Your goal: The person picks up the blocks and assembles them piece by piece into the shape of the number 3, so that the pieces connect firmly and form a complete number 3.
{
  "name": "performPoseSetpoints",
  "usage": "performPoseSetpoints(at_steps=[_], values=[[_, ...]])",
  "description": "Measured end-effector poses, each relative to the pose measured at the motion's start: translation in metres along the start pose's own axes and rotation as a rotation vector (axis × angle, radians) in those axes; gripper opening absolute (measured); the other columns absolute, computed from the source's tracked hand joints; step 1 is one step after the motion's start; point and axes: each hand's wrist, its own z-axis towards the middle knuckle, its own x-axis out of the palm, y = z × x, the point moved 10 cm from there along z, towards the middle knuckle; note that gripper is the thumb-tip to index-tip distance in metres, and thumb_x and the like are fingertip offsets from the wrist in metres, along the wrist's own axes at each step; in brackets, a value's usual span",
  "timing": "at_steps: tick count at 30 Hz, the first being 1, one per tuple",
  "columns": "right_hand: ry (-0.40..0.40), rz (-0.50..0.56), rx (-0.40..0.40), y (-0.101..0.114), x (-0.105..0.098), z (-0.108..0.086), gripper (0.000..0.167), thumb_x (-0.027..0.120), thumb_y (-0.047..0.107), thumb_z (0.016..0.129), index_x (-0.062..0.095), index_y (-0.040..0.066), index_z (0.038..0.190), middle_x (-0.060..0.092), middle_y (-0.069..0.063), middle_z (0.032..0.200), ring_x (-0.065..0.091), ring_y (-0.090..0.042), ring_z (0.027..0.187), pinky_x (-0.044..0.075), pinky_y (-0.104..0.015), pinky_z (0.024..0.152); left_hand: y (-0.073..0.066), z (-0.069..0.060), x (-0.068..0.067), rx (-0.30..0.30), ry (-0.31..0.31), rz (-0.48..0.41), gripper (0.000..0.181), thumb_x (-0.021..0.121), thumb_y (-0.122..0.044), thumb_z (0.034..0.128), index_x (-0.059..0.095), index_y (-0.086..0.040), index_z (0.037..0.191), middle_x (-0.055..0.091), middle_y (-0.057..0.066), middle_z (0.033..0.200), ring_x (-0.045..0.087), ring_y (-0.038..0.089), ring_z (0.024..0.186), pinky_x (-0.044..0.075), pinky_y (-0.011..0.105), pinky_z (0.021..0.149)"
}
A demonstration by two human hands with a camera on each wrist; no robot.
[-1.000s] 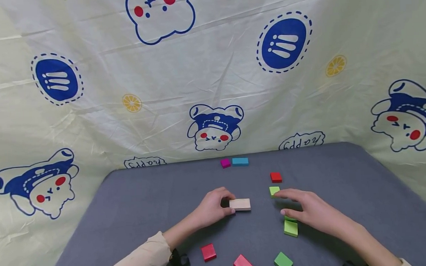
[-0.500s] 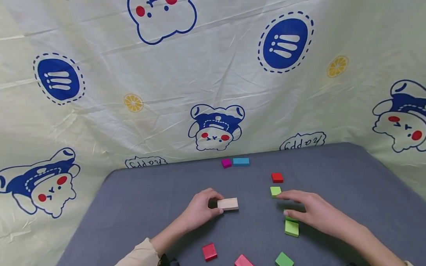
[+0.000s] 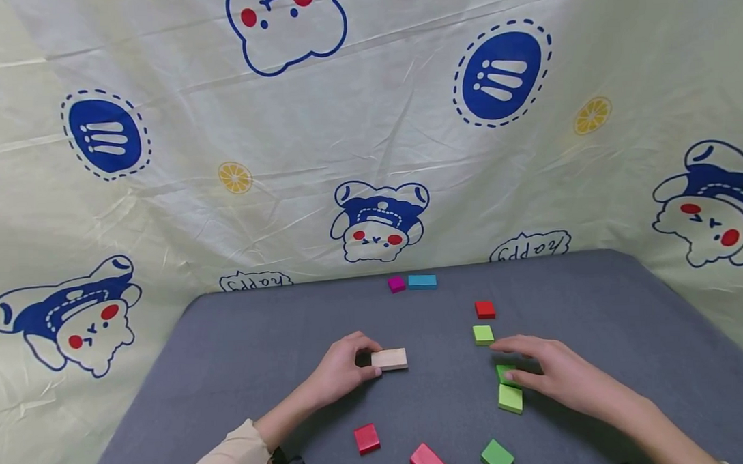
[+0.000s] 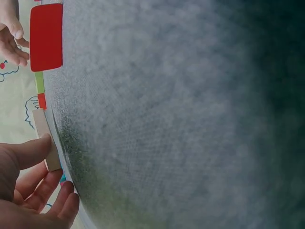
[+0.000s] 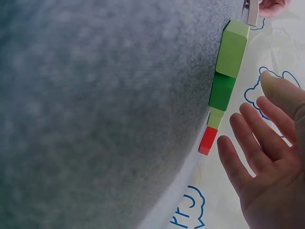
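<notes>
Over the grey table [image 3: 258,338], the left hand [image 3: 339,372] pinches the pale block [image 3: 391,359], at its three o'clock, between thumb and fingers; the right hand [image 3: 557,369] hovers, fingers parted and holding nothing, a green block [image 3: 503,371] towards nine o'clock; positioning the pale block seems the step; the next move likely calls for a steady grip.

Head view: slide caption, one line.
Left hand grips a pale wood-coloured rectangular block; empty right hand hovers near a light-green rectangular block on the grey table.
</notes>
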Motion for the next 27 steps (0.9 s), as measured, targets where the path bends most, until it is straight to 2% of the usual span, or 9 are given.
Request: performPoseSetpoints(at_steps=[15,21,27], values=[[0.006,-0.008,-0.010,-0.0058,-0.0017,-0.0047,0.040,0.073,0.031,0.090,0.064,0.018,0.127,0.063,0.007,0.123,0.059,-0.017,0.113,0.050,-0.041,0.090,0.0043,0.0011,0.0024,-0.005,0.020,0.042,0.025,0.079,-0.013,0.0829,0.073,-0.009,0.106,0.063,-0.003,0.101,0.056,0.018,0.098,0.046,0.038,0.088],[0.042,-0.023,0.005,-0.0083,0.0016,-0.0049,0.040,0.073,0.028,0.090,0.065,0.018,0.127,0.064,0.006,0.123,0.058,-0.017,0.114,0.049,-0.041,0.090,0.0042,0.0016,0.0037,-0.006,0.037,0.046,0.023,0.080,-0.012,0.0821,0.073,-0.008,0.104,0.063,-0.003,0.099,0.055,0.017,0.096,0.046,0.036,0.087],[0.044,-0.061,-0.033,-0.0060,0.0006,-0.0024,0.037,0.074,0.022,0.089,0.067,0.017,0.124,0.065,0.008,0.121,0.059,-0.015,0.113,0.048,-0.040,0.091,0.0047,0.0021,0.0034,0.002,0.038,0.053,0.024,0.080,-0.012,0.0829,0.072,-0.008,0.105,0.062,-0.004,0.100,0.054,0.016,0.096,0.046,0.036,0.087]])
